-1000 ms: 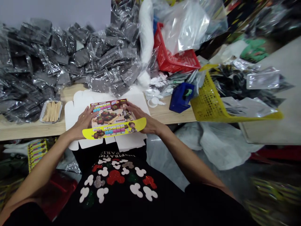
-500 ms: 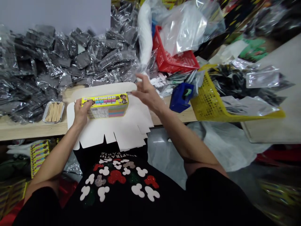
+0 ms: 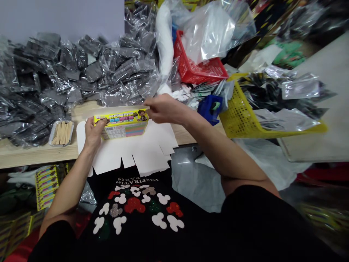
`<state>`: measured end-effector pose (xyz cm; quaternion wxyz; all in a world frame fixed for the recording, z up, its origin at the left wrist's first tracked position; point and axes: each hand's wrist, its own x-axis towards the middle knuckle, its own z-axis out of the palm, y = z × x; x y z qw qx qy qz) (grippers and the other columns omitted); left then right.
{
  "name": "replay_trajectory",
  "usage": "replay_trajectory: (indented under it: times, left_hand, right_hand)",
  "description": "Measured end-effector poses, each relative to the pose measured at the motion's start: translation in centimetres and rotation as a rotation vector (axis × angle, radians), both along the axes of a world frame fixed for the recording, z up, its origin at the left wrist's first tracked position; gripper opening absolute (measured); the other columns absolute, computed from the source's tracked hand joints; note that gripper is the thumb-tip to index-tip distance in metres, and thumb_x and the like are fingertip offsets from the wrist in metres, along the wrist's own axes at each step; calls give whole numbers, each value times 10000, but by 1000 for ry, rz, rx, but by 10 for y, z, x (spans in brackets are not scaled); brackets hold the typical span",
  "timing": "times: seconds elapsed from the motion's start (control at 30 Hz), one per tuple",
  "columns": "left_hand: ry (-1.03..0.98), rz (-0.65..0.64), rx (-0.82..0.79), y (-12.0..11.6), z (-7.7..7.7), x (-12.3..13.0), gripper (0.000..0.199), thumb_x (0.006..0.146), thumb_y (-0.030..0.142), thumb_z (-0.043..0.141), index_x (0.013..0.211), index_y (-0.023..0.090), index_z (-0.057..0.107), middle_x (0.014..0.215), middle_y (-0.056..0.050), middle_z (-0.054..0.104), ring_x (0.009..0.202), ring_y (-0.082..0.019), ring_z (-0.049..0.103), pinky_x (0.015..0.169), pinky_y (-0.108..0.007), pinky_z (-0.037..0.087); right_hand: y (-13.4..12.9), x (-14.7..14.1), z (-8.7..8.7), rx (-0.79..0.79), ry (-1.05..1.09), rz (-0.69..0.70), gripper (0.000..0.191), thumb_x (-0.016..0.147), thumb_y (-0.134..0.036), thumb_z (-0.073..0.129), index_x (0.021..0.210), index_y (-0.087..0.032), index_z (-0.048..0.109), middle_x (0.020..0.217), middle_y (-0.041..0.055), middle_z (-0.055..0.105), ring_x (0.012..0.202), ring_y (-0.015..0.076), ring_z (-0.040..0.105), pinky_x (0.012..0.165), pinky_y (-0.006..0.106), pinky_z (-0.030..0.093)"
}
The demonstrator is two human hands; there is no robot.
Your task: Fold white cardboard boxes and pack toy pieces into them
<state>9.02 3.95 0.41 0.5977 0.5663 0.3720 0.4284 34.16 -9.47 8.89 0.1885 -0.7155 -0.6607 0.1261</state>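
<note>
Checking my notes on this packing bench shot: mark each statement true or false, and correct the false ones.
1. The left hand rests on the yellow-topped box. True.
2. The box lies on a white die-cut card. True.
3. The right hand grips the tray of wooden sticks. False: it is at the box's far right corner, and the tray stands left of the card.
4. The gray packs in clear plastic bags are heaped to the right of the yellow basket. False: they are heaped on the left of the bench.
5. The red plastic basket stands farther from the person than the yellow basket. True.
</note>
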Motion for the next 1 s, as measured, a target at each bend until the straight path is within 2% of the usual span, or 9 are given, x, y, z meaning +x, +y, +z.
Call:
replay_trajectory:
  times: [0.13,0.23,0.33,0.47,0.57,0.7,0.77,0.87,1.0]
  left_hand:
    - [-58,-16,68,7,3,-13,554,643,536,908,1044,241,664,999,-28,751,866,-176,721,855,-317,605]
    - [103,-24,319,23,25,-36,534,744,622,866,1097,262,690,1047,-45,752,931,-202,715,879,-326,593]
    - [449,-94,586,38,58,-53,327,887,542,778,943,221,750,807,-34,707,759,-202,663,791,-319,556]
    - [656,-230,597,42,81,-50,232,955,372,653,795,212,702,570,3,575,551,-199,574,641,-308,493]
    - [777,-255,583,41,78,-44,147,922,283,605,815,216,680,588,-3,593,555,-219,570,675,-333,518]
    - [888,-208,593,43,62,-48,139,847,296,665,946,205,701,750,-43,664,748,-283,655,879,-420,574]
    - [752,-245,543,42,52,-47,319,841,349,689,1122,199,694,937,-76,720,919,-304,696,951,-437,579]
    - [382,-362,337,33,35,-40,582,858,521,730,1352,246,592,1218,-93,717,1116,-280,708,981,-415,596]
    - [79,-337,167,15,18,-30,575,895,803,608,1108,270,640,1364,-106,676,1284,-274,672,1074,-433,577]
  right_hand:
    - [-26,-11,-14,27,-22,53,360,900,-221,632,1258,-186,652,1098,130,735,892,275,696,801,411,559]
    - [-33,-15,-26,94,-22,66,360,937,-249,605,1293,-197,604,1308,174,691,1028,314,707,867,452,582]
    - [-32,-17,-33,107,-13,65,323,963,-245,570,1280,-197,608,1249,166,731,1035,317,721,886,462,588]
    - [-27,-18,-36,114,11,41,354,940,-230,587,1289,-186,631,1218,168,759,993,313,737,869,469,594]
    - [-26,-18,-37,114,24,35,376,925,-227,600,1297,-184,640,1218,167,765,986,312,745,872,470,599]
    - [-25,-17,-37,110,23,48,388,942,-244,580,1321,-170,623,1242,181,758,1011,321,750,887,477,603]
    - [-26,-15,-37,106,32,73,411,952,-245,564,1351,-156,606,1269,198,742,1051,338,748,903,495,607]
    - [-26,-14,-38,115,29,129,475,973,-253,547,1441,-171,564,1357,205,702,1146,365,729,947,532,610]
    - [-26,-10,-47,177,21,219,539,1028,-305,525,1559,-213,504,1480,194,637,1255,355,691,1028,552,612]
